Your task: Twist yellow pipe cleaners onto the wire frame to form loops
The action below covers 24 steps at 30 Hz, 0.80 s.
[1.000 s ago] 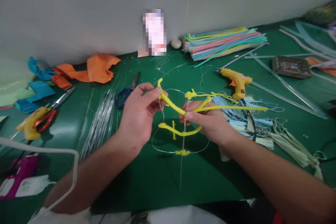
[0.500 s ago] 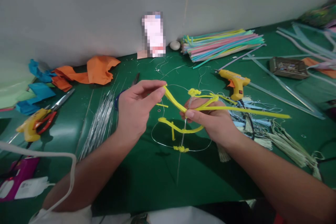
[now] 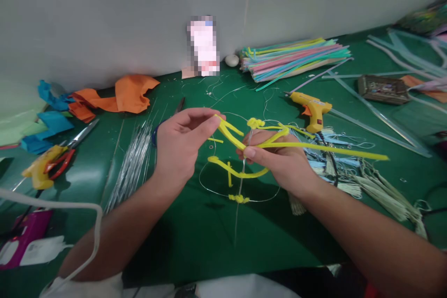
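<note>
Between both hands stretches a yellow pipe cleaner (image 3: pixel 231 136), its long free end running out to the right. My left hand (image 3: pixel 181 142) pinches it at a bend near the fingertips, where a short part folds back. My right hand (image 3: pixel 279 156) grips the same pipe cleaner between thumb and fingers, together with the upright wire stem of a wire frame (image 3: pixel 238 223). Thin wire loops of this frame carry twisted yellow knots at top and bottom, plus a curved yellow piece (image 3: pixel 240 173) below my right thumb. My right palm hides part of the frame.
Behind lies a bundle of coloured pipe cleaners (image 3: pixel 293 60), near a yellow glue gun (image 3: pixel 312 108) and tassels (image 3: pixel 380 191). To the left are cut wires (image 3: pixel 132 163), scissors (image 3: pixel 78 142), another glue gun (image 3: pixel 42 167) and orange paper (image 3: pixel 134 93). A phone (image 3: pixel 204 46) leans against the wall.
A short part of the yellow pipe cleaner now shows folded back from my left fingertips. Both hands keep their grip and have hardly moved.
</note>
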### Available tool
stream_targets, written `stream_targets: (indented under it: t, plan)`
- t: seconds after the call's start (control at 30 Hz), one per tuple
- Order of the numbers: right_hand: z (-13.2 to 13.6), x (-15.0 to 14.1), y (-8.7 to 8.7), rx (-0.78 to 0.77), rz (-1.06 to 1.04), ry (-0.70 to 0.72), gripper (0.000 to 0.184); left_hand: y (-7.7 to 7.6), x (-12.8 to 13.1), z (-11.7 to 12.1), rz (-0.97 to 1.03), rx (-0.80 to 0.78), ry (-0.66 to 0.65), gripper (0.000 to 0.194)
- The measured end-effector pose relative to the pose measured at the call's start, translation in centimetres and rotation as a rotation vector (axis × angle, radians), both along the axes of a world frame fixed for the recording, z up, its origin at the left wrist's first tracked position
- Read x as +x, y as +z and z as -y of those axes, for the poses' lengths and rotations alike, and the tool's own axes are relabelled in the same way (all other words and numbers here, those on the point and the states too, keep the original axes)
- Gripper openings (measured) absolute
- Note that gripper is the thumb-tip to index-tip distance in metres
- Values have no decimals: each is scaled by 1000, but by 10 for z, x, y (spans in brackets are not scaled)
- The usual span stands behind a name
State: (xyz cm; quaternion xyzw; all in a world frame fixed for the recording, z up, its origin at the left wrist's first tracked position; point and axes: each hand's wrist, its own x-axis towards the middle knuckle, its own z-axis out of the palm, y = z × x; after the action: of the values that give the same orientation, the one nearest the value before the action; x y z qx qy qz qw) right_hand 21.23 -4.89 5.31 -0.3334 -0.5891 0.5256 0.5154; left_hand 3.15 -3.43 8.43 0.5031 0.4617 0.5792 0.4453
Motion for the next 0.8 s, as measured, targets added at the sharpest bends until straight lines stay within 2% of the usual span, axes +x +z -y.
stream_targets:
  t: [0.33, 0.5, 0.8]
  plan:
    - [0, 0, 2, -26, 54, -12, 30, 5, -1, 3, 48, -40, -10, 5]
    - [0, -1, 3, -53, 47, -9, 28, 7, 0, 1, 66, -66, -28, 9]
    - [-1, -1, -1, -175, 34, -23, 27, 6, -1, 1, 42, -85, -49, 10]
